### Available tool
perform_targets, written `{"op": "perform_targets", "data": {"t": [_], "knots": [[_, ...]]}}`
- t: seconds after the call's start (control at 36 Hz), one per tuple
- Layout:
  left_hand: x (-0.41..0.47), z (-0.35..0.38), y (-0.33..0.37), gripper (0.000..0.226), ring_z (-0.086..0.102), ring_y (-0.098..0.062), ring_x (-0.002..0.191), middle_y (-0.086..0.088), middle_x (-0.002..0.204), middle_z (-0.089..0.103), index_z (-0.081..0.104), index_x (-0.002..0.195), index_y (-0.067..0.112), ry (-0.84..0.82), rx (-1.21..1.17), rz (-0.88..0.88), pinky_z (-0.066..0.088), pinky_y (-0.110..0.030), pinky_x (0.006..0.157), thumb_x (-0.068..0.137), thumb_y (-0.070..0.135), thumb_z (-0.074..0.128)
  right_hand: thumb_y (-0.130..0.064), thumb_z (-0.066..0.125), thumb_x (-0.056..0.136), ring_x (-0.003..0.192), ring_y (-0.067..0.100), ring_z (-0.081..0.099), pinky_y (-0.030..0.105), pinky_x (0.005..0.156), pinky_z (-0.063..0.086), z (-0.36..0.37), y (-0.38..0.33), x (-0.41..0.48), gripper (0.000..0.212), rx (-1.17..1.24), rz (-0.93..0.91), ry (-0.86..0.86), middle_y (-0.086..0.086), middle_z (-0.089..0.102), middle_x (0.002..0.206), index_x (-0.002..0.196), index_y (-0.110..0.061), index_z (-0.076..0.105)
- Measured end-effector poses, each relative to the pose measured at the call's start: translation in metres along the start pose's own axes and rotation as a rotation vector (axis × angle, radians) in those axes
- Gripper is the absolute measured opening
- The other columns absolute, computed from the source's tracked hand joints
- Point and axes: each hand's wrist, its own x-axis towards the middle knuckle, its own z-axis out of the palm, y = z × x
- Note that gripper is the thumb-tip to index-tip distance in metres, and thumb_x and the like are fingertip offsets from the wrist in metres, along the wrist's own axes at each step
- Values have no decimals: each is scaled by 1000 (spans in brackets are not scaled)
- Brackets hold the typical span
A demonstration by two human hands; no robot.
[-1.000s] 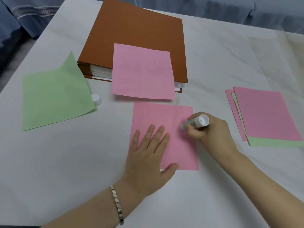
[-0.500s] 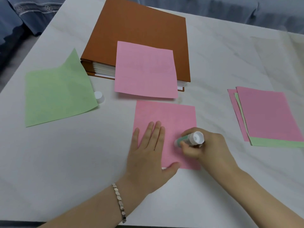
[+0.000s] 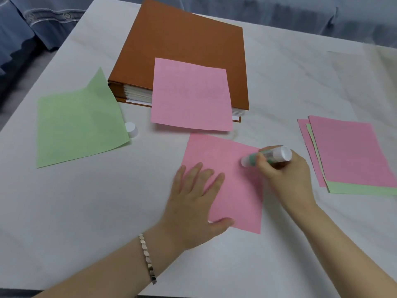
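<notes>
So the glue stick [image 3: 266, 157] is in my right hand [image 3: 285, 175], fingers curled tight round the barrel. Its long axis runs pretty much left-right across the table [image 3: 86, 211], twist end up and toward the right edge, glue tip pointing left and down. The tip sits on the pink sheet [image 3: 232, 190], up by that sheet's far right corner. My left hand [image 3: 193, 203] lies flat on the sheet's left side, fingers straight and spread, gripping nothing. The sheet sits a bit right of the middle, on the near half. The white cap [image 3: 131, 129] is off to the left, touching a green sheet [image 3: 79, 125]. A brown binder [image 3: 189, 50] lies toward the far edge, and a paper stack [image 3: 352, 155] by the right edge.
</notes>
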Motion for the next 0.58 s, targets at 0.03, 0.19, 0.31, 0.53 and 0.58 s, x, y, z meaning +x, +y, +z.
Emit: {"op": "perform_targets", "data": {"t": [0.03,0.19,0.31,0.53,0.58], "knots": [[1,-3,-3,78,40,-30,118,-5,124,49,59,127,16,-8,6,3,21,-50,102,71,67,43,-23,65,76,64,-5,55,6,55,38,-5,1,-2,8,-12,7,13,-17,66,69,69,-24,68],[-7,-23,-14,55,48,-26,109,-3,127,60,64,121,15,-57,-4,84,32,-38,91,82,48,42,-27,67,77,61,21,56,18,50,38,-31,4,-14,12,-11,21,14,-1,64,63,65,-28,63],[-7,-24,-21,46,53,-25,121,-6,132,57,66,116,12,-67,-81,157,32,-36,100,88,40,43,-30,68,74,70,27,60,26,56,42,-37,3,-18,6,-3,30,-24,5,66,69,69,-28,66],[7,-17,-31,44,35,-29,125,-14,133,53,54,115,31,-106,-77,86,19,-43,102,82,57,41,-29,65,76,71,18,62,33,65,47,-25,-4,-30,13,15,47,-149,-15,66,73,80,-41,63],[11,-20,-34,47,37,-26,118,-11,127,56,61,115,34,-110,-57,62,21,-38,95,81,57,40,-28,65,76,71,16,61,31,66,47,-21,-4,-34,8,33,61,-175,-14,66,71,76,-36,66]]}}
